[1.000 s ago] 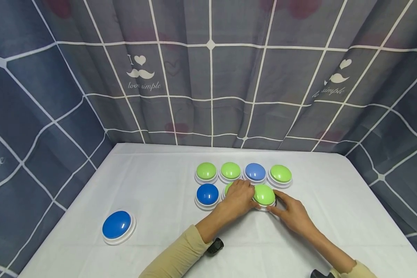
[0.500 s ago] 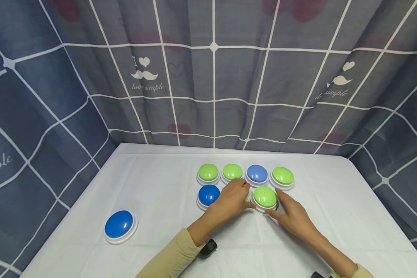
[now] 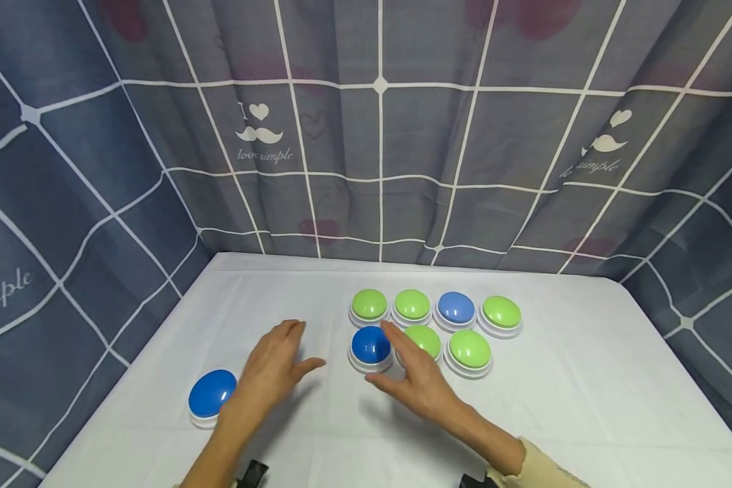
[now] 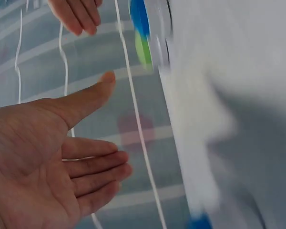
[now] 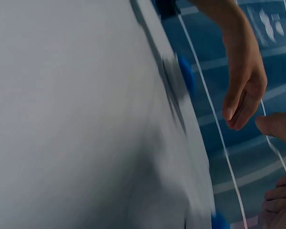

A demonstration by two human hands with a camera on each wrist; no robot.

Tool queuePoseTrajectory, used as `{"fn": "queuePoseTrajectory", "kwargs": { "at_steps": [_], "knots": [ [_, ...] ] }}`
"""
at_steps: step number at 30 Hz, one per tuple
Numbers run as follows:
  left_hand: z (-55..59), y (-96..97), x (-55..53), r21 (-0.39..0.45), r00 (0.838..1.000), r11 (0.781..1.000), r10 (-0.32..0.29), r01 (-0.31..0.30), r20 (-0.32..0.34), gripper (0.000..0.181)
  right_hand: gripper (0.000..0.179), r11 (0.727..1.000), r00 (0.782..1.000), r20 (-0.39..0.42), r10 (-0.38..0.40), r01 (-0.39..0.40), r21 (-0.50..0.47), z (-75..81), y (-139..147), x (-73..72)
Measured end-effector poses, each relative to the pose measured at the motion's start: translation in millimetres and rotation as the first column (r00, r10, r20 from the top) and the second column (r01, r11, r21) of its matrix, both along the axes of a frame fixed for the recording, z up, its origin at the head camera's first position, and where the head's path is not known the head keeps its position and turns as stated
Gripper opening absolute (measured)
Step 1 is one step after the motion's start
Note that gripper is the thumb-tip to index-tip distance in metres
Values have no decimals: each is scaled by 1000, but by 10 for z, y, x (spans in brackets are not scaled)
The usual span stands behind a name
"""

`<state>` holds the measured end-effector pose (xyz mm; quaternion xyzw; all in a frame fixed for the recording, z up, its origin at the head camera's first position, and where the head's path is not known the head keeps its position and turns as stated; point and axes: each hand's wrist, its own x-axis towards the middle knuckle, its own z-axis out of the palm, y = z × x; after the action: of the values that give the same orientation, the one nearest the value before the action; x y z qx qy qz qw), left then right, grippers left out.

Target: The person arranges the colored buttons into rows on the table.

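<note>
My left hand (image 3: 268, 373) hovers with fingers extended and thumb apart, just right of a lone blue dome button (image 3: 212, 393) on a white base, part of which the hand hides. In the left wrist view the palm of that left hand (image 4: 43, 162) holds nothing. My right hand (image 3: 417, 379) is over the front row, fingers spread and nothing gripped, close to a blue button (image 3: 371, 346). It partly covers a green button (image 3: 423, 340). Another green button (image 3: 470, 350) stands at that row's right end.
Behind the front row stand a green button (image 3: 369, 305), a second green button (image 3: 412, 306), a lighter blue button (image 3: 455, 308) and a right-hand green button (image 3: 501, 312). They rest on a white-covered table (image 3: 585, 379). A grey checked curtain (image 3: 415, 135) closes off the back and sides.
Both hands have let go of the front-row green button and moved left. The left hand travelled far toward the lone blue button; the right hand shifted over the row. That green button stays at the right end.
</note>
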<state>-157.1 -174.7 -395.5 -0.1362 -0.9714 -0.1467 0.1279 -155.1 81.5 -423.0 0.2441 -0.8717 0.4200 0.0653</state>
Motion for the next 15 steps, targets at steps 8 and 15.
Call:
{"fn": "queuePoseTrajectory", "kwargs": {
  "at_steps": [8, 15],
  "knots": [
    [-28, -1022, 520, 64, 965, 972, 215, -227, 148, 83, 83, 956, 957, 108, 271, -280, 88, -39, -1053, 27],
    [-185, -1385, 618, 58, 900, 942, 295, -329, 320, 98, 86, 922, 947, 140, 290, -316, 224, -229, -1668, -84]
  ]
}}
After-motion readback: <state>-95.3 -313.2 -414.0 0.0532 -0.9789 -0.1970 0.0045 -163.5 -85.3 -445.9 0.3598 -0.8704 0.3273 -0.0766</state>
